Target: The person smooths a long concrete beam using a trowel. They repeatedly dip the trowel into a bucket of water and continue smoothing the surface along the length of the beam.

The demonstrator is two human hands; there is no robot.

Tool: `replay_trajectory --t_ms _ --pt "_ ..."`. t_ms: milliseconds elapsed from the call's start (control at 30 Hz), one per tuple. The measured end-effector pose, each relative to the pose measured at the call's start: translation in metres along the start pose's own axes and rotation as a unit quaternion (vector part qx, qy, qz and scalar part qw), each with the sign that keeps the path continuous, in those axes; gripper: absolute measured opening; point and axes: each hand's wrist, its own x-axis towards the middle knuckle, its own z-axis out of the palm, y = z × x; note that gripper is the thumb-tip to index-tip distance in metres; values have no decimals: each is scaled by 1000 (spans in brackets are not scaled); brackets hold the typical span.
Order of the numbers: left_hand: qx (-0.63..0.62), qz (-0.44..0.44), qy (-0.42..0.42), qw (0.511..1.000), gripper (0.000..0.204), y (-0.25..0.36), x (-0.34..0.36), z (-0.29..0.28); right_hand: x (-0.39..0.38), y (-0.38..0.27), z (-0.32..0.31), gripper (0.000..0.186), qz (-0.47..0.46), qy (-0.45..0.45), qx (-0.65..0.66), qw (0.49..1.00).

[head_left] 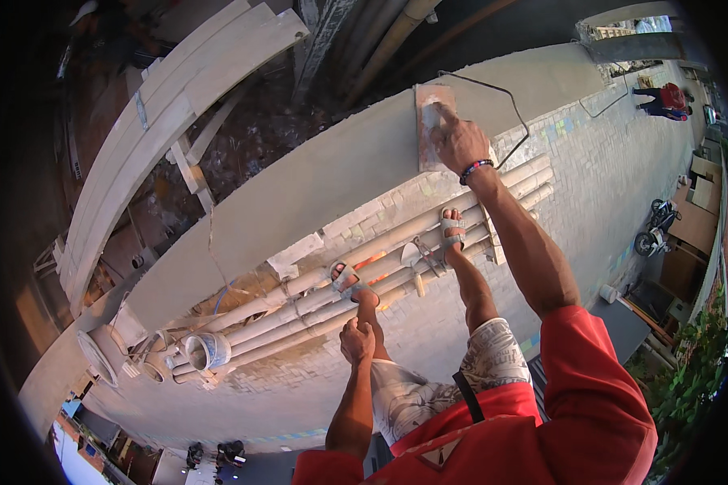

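Head view: gripping rectangular float [425, 133] beyond poles [307, 281] with closed right hand [461, 147], curling left hand [357, 341] near poles, with contents unclear.

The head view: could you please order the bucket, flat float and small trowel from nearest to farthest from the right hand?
1. Flat float: in the right hand.
2. Small trowel: on the poles, between the feet.
3. Bucket: far left, near the poles' ends.

Reddish rectangular float [425, 133] with pale smears, crosswise on a long, smooth, grey plaster band [332, 166].
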Motion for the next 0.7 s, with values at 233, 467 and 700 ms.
replay_trajectory --t_ms 233,467,700 --pt "-3 1 9 1000 36 -2 2 3 -4 29 -6 50 -21 5 -4 1000" --pt "16 3 2 1000 36 5 3 3 -32 -45 19 39 -154 -104 -11 982" --pt "16 3 5 1000 37 4 2 6 7 -29 -6 34 -149 -43 -63 986"
